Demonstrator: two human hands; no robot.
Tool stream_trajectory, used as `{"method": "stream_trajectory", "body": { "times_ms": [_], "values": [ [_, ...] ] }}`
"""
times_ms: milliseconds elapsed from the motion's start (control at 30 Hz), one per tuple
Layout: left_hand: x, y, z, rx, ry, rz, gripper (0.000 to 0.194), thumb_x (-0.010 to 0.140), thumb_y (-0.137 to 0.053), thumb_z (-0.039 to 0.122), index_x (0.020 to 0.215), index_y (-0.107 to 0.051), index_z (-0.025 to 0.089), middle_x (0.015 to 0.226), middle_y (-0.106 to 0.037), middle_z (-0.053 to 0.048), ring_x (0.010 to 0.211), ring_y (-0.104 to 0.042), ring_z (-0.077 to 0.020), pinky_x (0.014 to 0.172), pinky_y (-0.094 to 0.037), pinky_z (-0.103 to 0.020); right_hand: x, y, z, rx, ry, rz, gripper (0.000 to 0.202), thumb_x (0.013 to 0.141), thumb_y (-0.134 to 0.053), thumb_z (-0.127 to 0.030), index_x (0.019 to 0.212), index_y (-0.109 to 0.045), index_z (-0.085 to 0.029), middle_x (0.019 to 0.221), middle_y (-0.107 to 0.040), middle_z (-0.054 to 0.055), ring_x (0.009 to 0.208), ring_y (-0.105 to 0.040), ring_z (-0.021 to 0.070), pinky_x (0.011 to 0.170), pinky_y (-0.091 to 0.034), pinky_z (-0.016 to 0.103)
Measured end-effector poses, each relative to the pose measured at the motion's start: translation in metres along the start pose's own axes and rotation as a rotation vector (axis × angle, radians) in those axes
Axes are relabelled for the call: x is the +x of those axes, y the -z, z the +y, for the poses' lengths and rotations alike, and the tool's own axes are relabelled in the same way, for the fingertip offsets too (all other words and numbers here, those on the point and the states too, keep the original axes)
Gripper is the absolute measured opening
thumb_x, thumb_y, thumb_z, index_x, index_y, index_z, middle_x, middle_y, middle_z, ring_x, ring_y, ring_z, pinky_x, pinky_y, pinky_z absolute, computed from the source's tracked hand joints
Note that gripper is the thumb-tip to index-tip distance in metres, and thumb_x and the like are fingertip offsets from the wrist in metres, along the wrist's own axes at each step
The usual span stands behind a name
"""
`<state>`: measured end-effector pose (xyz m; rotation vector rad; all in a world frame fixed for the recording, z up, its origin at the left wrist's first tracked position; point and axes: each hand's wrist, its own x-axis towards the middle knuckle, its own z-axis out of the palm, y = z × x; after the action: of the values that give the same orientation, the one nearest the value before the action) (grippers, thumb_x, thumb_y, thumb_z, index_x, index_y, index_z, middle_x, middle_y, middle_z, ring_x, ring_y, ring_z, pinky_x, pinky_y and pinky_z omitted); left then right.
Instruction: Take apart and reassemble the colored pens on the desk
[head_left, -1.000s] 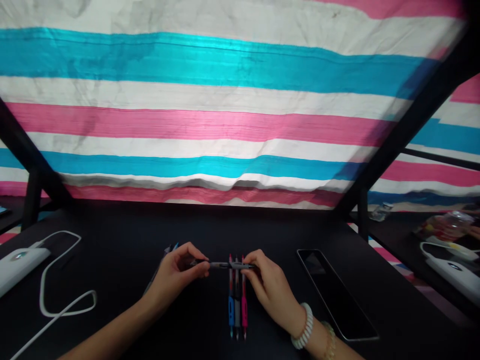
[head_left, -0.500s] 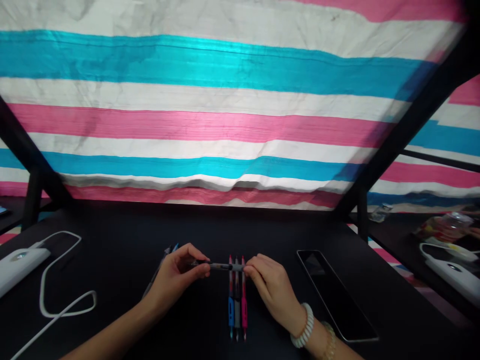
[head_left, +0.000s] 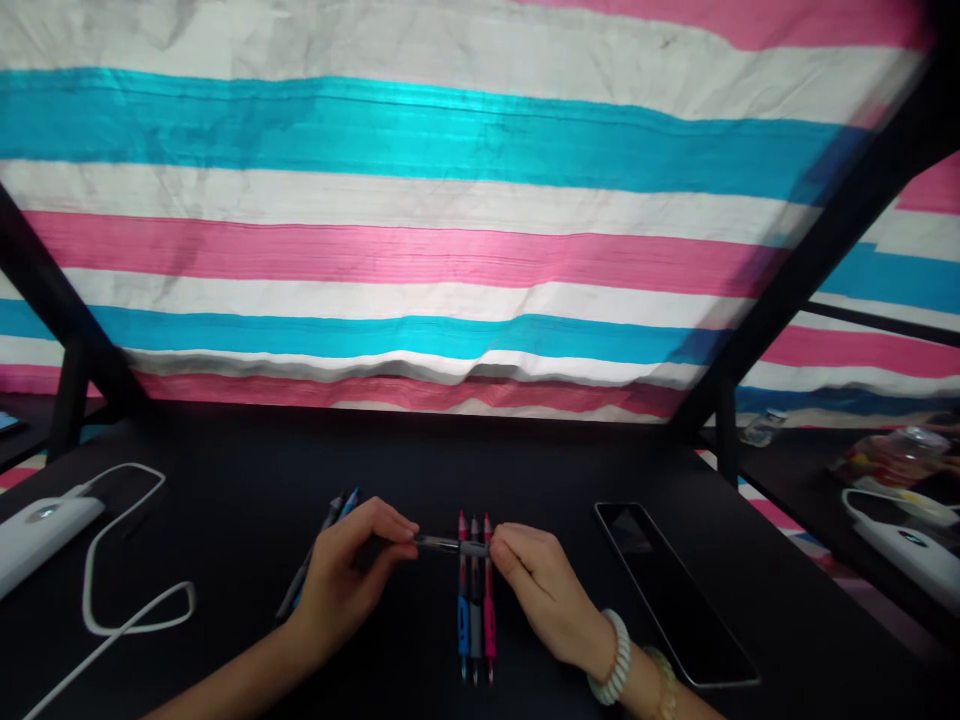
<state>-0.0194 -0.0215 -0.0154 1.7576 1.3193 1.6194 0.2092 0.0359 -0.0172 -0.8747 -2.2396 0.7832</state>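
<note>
Both my hands hold one pen [head_left: 438,544] level above the black table. My left hand [head_left: 352,565] pinches its clear end between thumb and fingertips. Closed on the grey end is my right hand [head_left: 544,585], which wears a white coil band at the wrist. Below the pen, three pens lie side by side, pointing away from me: a blue-clipped pen [head_left: 463,625], a grey pen [head_left: 475,630] and a pink pen [head_left: 490,625]. Partly hidden behind my left hand are a dark pen [head_left: 307,560] and a blue pen [head_left: 349,503].
A black phone [head_left: 675,595] lies right of my right hand. On the left, a white power bank [head_left: 45,540] trails a white cable [head_left: 88,570] over the table [head_left: 405,455]. Black frame bars and a striped sheet [head_left: 450,250] stand behind; a side table at right holds several items.
The clear end of the pen shows less dark length by my left fingertips. Both hands have shifted slightly down, and the dark and blue pens at left show more.
</note>
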Motion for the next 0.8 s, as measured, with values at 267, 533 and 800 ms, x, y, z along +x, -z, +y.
{"method": "stream_trajectory", "body": {
  "times_ms": [267,533,800],
  "values": [
    [-0.007,0.001,0.006,0.124,-0.242,0.008,0.024,0.078,-0.060,0.003,0.077,-0.070,0.024,0.079,-0.072,-0.005,0.070,-0.068,-0.0196,0.062,-0.053,-0.029,0.002,0.000,0.000,0.417,-0.189,-0.163,0.053,0.096,-0.035,-0.060,0.060,-0.029,-0.020,0.060,-0.027,-0.005,0.055,-0.024,0.0102,0.050,-0.021,0.025],
    [-0.010,0.001,0.004,0.131,-0.345,-0.039,0.028,0.078,-0.058,-0.003,0.082,-0.068,0.024,0.082,-0.071,-0.005,0.073,-0.068,-0.0186,0.067,-0.054,-0.028,0.002,-0.006,0.004,0.696,-0.353,-0.232,0.057,0.086,-0.045,-0.069,0.058,-0.031,-0.022,0.053,-0.024,-0.008,0.045,-0.018,0.0072,0.042,-0.016,0.022],
    [0.016,0.012,-0.001,-0.394,0.226,0.051,0.038,0.078,-0.073,0.021,0.106,-0.047,0.025,0.085,-0.070,0.000,0.082,-0.070,-0.0200,0.078,-0.054,-0.034,0.002,0.015,-0.025,0.118,0.098,0.070,0.028,0.096,-0.044,-0.044,0.093,-0.056,-0.020,0.087,-0.057,0.006,0.079,-0.054,0.0201,0.074,-0.044,0.033]
  ]
}}
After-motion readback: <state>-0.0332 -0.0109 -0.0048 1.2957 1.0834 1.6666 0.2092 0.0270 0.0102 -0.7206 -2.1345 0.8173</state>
